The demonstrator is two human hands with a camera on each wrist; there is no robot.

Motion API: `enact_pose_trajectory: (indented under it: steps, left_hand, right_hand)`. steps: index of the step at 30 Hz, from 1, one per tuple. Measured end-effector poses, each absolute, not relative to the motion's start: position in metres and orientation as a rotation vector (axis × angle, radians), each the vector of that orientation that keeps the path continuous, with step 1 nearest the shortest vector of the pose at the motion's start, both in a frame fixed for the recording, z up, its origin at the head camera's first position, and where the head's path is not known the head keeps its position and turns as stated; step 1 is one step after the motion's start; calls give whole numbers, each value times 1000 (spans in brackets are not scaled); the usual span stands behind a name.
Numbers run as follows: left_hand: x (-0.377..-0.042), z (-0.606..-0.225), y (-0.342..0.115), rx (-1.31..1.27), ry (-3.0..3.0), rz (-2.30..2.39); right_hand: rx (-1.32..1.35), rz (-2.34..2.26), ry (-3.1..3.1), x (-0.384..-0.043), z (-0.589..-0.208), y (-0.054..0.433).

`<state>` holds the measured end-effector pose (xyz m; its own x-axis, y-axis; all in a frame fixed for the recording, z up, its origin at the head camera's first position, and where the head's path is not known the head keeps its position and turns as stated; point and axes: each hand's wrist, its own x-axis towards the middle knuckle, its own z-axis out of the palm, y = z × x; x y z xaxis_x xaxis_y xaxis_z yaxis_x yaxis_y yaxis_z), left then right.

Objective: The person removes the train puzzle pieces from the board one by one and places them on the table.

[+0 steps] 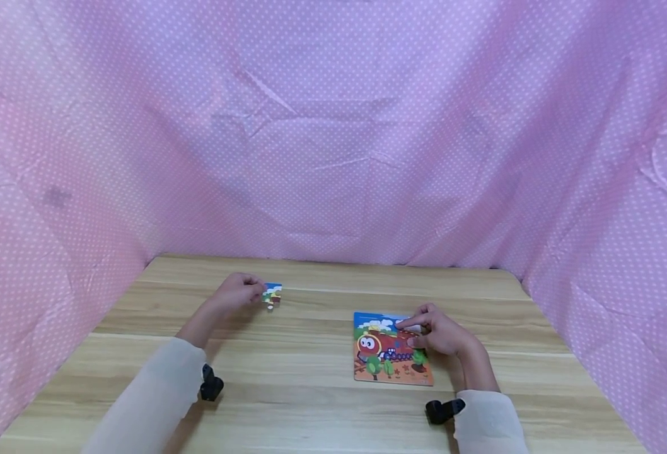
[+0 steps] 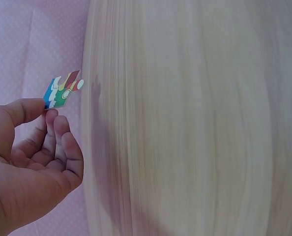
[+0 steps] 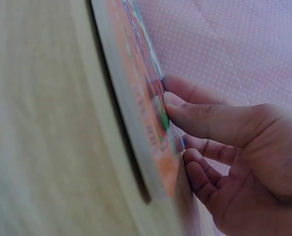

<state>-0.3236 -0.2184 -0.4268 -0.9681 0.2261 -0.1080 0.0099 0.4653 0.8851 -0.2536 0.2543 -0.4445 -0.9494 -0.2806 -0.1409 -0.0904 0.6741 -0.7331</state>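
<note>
My left hand [image 1: 241, 291] pinches a small jigsaw piece [image 1: 272, 294] between thumb and fingertip at the left of the table. In the left wrist view this jigsaw piece [image 2: 63, 91] is blue, white, green and dark red, with a rounded tab, and is held up above the tabletop. Farther right lies a square jigsaw puzzle [image 1: 390, 375] with a red cartoon train. The right hand [image 1: 438, 331] reaches over its upper right part, thumb and index finger touching the picture. In the right wrist view, the other fingers bend beside the puzzle's edge [image 3: 136, 123].
The wooden table [image 1: 305, 366] runs back to a pink polka-dot curtain [image 1: 322, 157], which encloses it at the back and sides. Black wrist mounts [image 1: 211, 384] sit at both white cuffs.
</note>
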Motion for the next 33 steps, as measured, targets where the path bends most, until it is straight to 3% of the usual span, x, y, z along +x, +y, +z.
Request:
enact_pose_trajectory:
  steps: [13, 33]
  left_hand:
    - [-324, -428, -254, 108, 2570, 1448]
    - [-335, -431, -266, 17, 2614, 1356]
  right_hand:
    - [-319, -1166, 2629, -253, -445, 254]
    - [-265, -1178, 2634, -254, -445, 251]
